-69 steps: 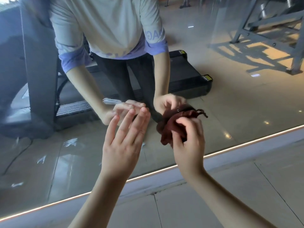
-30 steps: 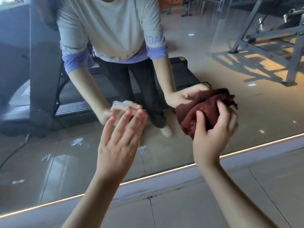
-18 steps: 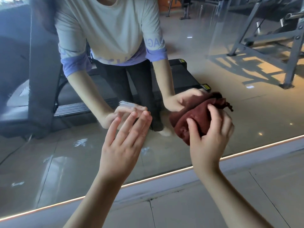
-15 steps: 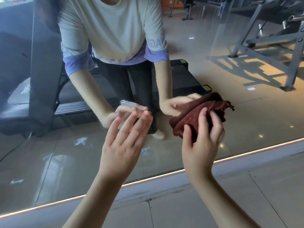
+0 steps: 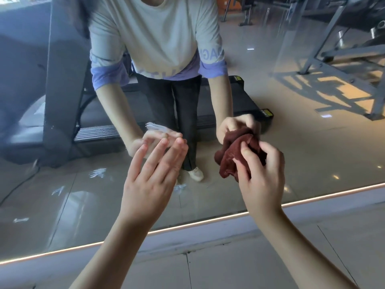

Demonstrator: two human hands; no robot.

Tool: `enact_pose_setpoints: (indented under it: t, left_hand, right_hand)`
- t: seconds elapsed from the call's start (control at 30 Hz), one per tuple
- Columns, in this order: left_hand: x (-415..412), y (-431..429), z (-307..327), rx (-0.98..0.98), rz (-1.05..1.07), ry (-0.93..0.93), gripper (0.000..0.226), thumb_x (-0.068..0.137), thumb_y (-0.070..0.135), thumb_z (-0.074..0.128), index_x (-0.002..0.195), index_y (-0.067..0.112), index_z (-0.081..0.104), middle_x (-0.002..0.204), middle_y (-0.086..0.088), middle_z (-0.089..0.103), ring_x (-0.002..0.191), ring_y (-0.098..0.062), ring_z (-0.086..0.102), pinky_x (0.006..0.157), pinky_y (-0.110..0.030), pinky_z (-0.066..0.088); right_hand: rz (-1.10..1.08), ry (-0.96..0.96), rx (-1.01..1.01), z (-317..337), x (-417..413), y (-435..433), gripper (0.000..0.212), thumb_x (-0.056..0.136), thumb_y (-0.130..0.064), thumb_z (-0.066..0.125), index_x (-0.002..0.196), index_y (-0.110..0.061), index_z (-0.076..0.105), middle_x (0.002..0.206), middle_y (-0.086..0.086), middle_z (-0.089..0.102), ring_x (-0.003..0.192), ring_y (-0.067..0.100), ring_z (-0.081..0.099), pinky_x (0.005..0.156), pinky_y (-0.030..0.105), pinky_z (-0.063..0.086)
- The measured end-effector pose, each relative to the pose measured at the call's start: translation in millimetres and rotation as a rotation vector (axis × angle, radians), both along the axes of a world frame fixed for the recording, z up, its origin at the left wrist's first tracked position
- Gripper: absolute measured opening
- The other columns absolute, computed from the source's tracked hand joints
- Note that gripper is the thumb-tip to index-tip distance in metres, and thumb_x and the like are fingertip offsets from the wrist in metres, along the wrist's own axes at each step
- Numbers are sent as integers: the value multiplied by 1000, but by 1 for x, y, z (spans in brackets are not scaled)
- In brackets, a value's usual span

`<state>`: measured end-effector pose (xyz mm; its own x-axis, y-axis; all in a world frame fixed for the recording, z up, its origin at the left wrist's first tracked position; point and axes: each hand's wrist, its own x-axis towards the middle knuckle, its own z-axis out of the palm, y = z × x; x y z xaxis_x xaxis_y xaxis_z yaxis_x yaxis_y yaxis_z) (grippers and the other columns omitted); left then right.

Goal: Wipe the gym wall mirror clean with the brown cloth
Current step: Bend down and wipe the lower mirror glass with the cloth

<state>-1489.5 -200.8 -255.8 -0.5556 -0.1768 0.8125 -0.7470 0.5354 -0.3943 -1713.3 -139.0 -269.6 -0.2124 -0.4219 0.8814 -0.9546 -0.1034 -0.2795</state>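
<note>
Fingers [image 5: 245,155] on the right pinching, left ones straight and a bit spread, big gym wall mirror [image 5: 312,142], reflected treadmill [image 5: 239,105], left hand [image 5: 150,184] fingertips at the glass, right hand [image 5: 262,180] holding bunched brown cloth [image 5: 231,155] against it, little white smears [image 5: 98,173] low left

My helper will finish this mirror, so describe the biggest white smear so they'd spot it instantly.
On the lower part of the wall mirror, look just above the fingertips of the open left hand. The smear is a fan of white streaks over the reflected treadmill; it sits higher and is broader than the small smudges lower left.
</note>
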Motion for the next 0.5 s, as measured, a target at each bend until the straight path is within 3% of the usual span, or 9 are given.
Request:
enact_pose_setpoints:
  t: [0.13,0.23,0.37,0.43,0.5]
  left_hand:
    - [2,0,-4,16,-11,10,73,82,7,79,147,8,46,153,-6,41,144,-24,32,122,-45,24]
    - [3,0,-4,17,-28,22,68,85,7,77,146,8,48,152,-5,41,144,-24,31,123,-44,23]
    - [7,-2,-3,33,-65,-3,65,87,10,75,147,8,48,154,-5,40,145,-23,31,121,-43,24]
    - [11,-3,-1,43,-77,-18,67,87,10,76,147,8,46,154,-5,39,145,-23,31,120,-42,26]
    - [15,-4,0,51,-91,-38,68,87,10,75,148,9,44,154,-4,38,145,-22,30,120,-41,25]
  right_hand:
    - [42,41,-14,9,-7,2,23,91,-19,68,114,-17,63,115,10,51,94,33,54,78,41,50]
    - [-85,-89,-84,13,-8,-1,20,93,-22,70,107,-8,73,118,11,49,99,34,50,87,43,45]
    - [-73,-373,-69,-7,51,-4,21,89,-9,71,107,1,70,113,22,58,102,35,57,92,30,44]
    - [-6,-311,-25,-9,62,-4,20,86,-8,73,104,0,71,108,19,59,99,31,59,91,21,43]
    - [-4,-257,-42,-3,54,-5,20,84,-9,76,102,-2,72,104,18,62,95,29,59,90,21,43]
